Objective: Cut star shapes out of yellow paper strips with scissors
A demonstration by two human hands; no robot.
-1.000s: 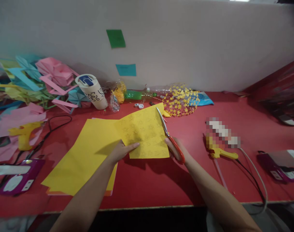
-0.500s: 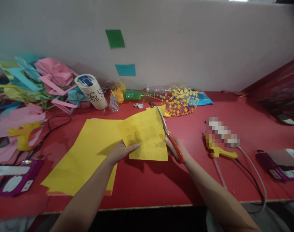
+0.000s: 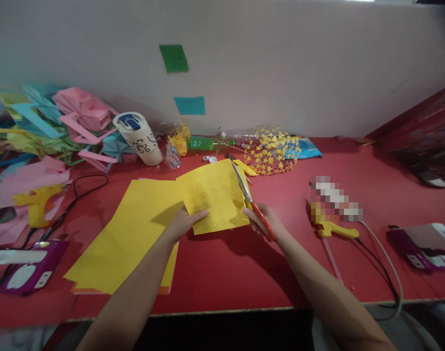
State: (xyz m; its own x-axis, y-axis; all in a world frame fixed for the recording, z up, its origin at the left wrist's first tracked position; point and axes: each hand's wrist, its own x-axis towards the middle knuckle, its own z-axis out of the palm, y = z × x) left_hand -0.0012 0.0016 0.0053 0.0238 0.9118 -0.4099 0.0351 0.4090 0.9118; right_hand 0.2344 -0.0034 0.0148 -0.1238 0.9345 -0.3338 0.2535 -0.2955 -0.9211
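Observation:
My left hand (image 3: pixel 185 222) pinches the lower left of a yellow paper sheet (image 3: pixel 218 192), thumb on top and the other fingers hidden beneath. Faint pencil-like marks show on the sheet. In my right hand (image 3: pixel 262 219) are red-handled scissors (image 3: pixel 257 212), their metal blades pointing up and to the left along the sheet's right edge. Whether the blades are parted is hard to tell. Under and beside my left forearm lies a stack of larger yellow sheets (image 3: pixel 134 229), with orange and pink edges showing below.
Yellow glue guns (image 3: pixel 37 204) lie at both sides, with cords and purple power strips (image 3: pixel 32 273). A white tumbler (image 3: pixel 140 139), folded paper shapes (image 3: pixel 83 112), a green bottle (image 3: pixel 203 143) and a star-covered piece (image 3: pixel 271 151) line the back. The red table's front edge (image 3: pixel 222 312) is near my forearms.
The yellow sheet has tilted and shifted slightly left and up. My right hand and the scissors moved a little left and up with it, while my left hand stayed nearly in place.

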